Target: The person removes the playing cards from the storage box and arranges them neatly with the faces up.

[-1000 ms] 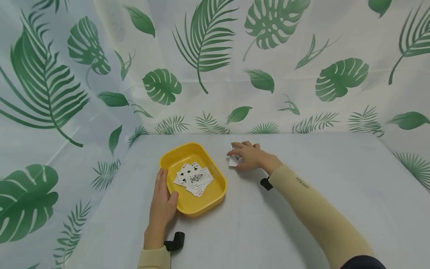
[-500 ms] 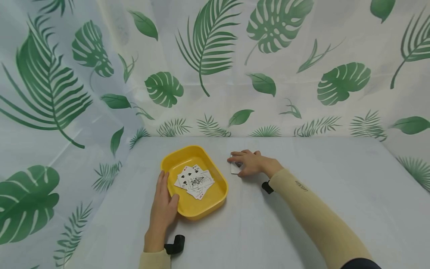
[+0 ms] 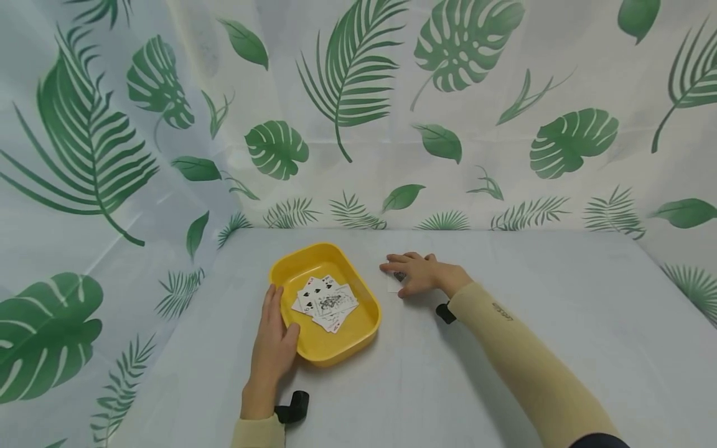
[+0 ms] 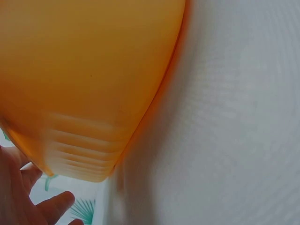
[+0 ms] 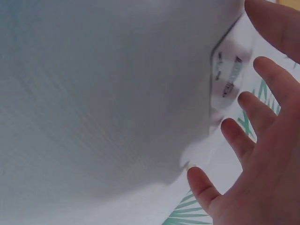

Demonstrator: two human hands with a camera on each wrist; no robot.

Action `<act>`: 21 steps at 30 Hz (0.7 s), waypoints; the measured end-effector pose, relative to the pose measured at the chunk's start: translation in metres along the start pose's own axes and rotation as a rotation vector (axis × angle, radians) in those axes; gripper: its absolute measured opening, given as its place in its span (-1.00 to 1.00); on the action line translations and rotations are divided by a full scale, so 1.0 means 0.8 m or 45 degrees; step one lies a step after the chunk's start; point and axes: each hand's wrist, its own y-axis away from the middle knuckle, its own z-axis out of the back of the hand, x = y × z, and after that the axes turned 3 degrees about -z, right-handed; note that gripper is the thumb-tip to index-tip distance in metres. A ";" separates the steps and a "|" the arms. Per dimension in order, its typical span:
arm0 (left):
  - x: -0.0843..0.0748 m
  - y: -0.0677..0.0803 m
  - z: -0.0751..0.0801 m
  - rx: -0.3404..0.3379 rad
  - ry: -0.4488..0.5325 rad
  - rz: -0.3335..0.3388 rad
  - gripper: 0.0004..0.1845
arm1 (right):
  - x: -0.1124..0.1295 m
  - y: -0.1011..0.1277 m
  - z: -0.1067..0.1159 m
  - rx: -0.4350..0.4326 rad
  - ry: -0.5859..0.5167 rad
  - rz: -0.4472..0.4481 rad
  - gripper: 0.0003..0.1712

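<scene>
A yellow tray (image 3: pixel 342 351) sits on the table with several playing cards (image 3: pixel 327 301) overlapping inside it, face up. My left hand (image 3: pixel 272 342) rests along the tray's left side, fingers straight and thumb at the near left rim. The left wrist view shows the tray's outer wall (image 4: pixel 93 84) close up. To the right of the tray, my right hand (image 3: pixel 420 274) is spread over a playing card (image 3: pixel 394 284), partly hidden under the fingers. In the right wrist view this card (image 5: pixel 227 77) lies flat, with the spread fingers over it.
A white cloth (image 3: pixel 403 386) covers the table. Behind it and at the left hang white curtains (image 3: pixel 347 168) with green leaf prints. Black wrist mounts (image 3: pixel 293 407) are worn on both arms.
My right hand has moved slightly toward me with the card, which was tilted and now lies flatter under the fingers. The left hand stays at the tray; the head view has shifted slightly.
</scene>
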 end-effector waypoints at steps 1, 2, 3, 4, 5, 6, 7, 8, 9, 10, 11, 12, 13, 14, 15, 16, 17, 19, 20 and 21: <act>0.000 0.000 0.000 0.002 0.000 0.001 -0.18 | 0.000 0.001 0.001 -0.014 0.001 0.004 -0.14; 0.000 0.000 0.000 0.002 -0.002 0.002 -0.18 | 0.001 0.002 0.003 -0.038 0.000 0.012 -0.14; 0.000 0.000 0.000 0.005 -0.001 0.006 -0.18 | 0.001 0.004 0.005 -0.074 0.007 0.025 -0.16; 0.000 0.000 0.000 0.005 -0.003 0.006 -0.18 | 0.002 0.005 0.007 -0.120 0.016 0.043 -0.19; 0.000 0.000 0.000 0.005 -0.007 0.006 -0.18 | 0.004 0.007 0.009 -0.170 0.029 0.058 -0.22; 0.000 0.000 0.000 0.005 -0.007 0.006 -0.18 | 0.005 0.008 0.012 -0.226 0.048 0.075 -0.24; 0.000 0.000 0.001 0.004 -0.011 0.006 -0.19 | 0.007 0.009 0.015 -0.285 0.073 0.093 -0.27; 0.000 0.001 0.001 0.002 -0.014 0.005 -0.19 | 0.010 0.011 0.018 -0.340 0.092 0.105 -0.29; 0.000 0.001 0.001 -0.002 -0.014 0.004 -0.19 | 0.013 0.012 0.021 -0.390 0.118 0.116 -0.31; 0.000 0.001 0.002 -0.005 -0.016 0.007 -0.19 | 0.018 0.013 0.024 -0.431 0.137 0.126 -0.32; 0.000 0.001 0.002 -0.009 -0.015 0.006 -0.19 | 0.022 0.014 0.027 -0.464 0.161 0.131 -0.32; 0.000 0.001 0.002 -0.011 -0.013 0.006 -0.19 | 0.027 0.015 0.031 -0.493 0.182 0.139 -0.32; 0.000 0.001 0.001 -0.012 -0.011 0.007 -0.19 | 0.033 0.017 0.034 -0.515 0.201 0.146 -0.32; 0.000 0.001 0.001 -0.012 -0.008 0.006 -0.19 | 0.039 0.018 0.037 -0.534 0.216 0.154 -0.32; 0.001 0.000 0.001 -0.011 -0.006 0.007 -0.19 | 0.044 0.019 0.040 -0.550 0.233 0.165 -0.32; 0.001 0.000 0.001 -0.008 -0.002 0.009 -0.18 | 0.050 0.020 0.042 -0.565 0.245 0.174 -0.32; 0.001 0.000 0.001 -0.007 0.001 0.007 -0.18 | 0.056 0.020 0.045 -0.580 0.259 0.181 -0.32; 0.001 -0.001 0.000 0.000 0.005 0.008 -0.18 | 0.068 0.021 0.049 -0.600 0.269 0.195 -0.32; 0.002 -0.001 0.000 0.001 0.003 0.008 -0.18 | 0.074 0.021 0.051 -0.606 0.271 0.201 -0.31; 0.002 -0.001 0.000 0.003 0.002 0.009 -0.18 | 0.080 0.021 0.054 -0.610 0.273 0.207 -0.31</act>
